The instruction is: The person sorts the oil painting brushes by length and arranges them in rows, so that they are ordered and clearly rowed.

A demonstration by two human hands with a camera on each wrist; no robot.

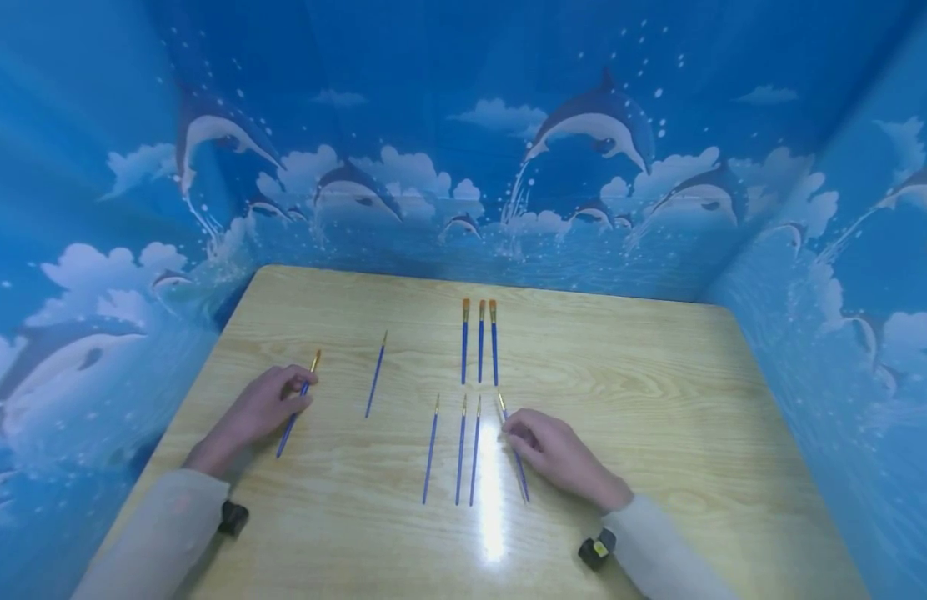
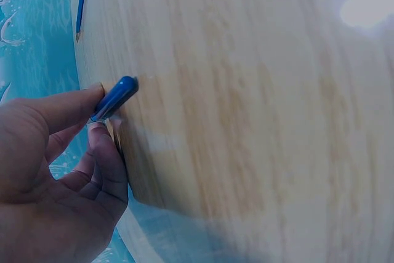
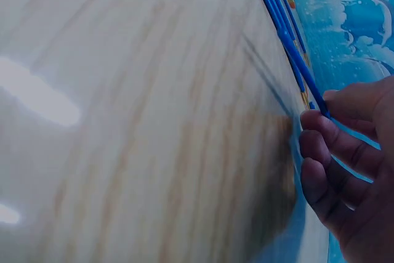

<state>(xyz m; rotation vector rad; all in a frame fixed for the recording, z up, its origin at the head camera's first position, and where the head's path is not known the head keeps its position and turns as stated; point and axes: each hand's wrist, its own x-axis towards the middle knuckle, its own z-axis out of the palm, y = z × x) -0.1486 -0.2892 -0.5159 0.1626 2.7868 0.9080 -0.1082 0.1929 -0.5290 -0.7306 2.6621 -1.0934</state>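
At the table's left side, my left hand (image 1: 272, 402) pinches a blue-handled paintbrush (image 1: 288, 432) between thumb and finger, its orange bristles pointing away. The left wrist view shows the blunt handle end (image 2: 123, 90) facing the camera. My right hand (image 1: 549, 446) pinches a thin paintbrush (image 1: 521, 477) whose tip points away and slightly left; its blue handle (image 3: 301, 66) slants from the fingers in the right wrist view. Just left of that hand, three thin brushes (image 1: 461, 450) lie in a row. One more thin brush (image 1: 376, 381) lies alone nearer my left hand.
Beyond the thin brushes, three wider flat brushes (image 1: 481, 342) with orange bristles lie side by side. The wood-grain table (image 1: 643, 367) has blue dolphin-print curtains (image 1: 433, 150) at its back and sides. Light glares off the tabletop near the right hand.
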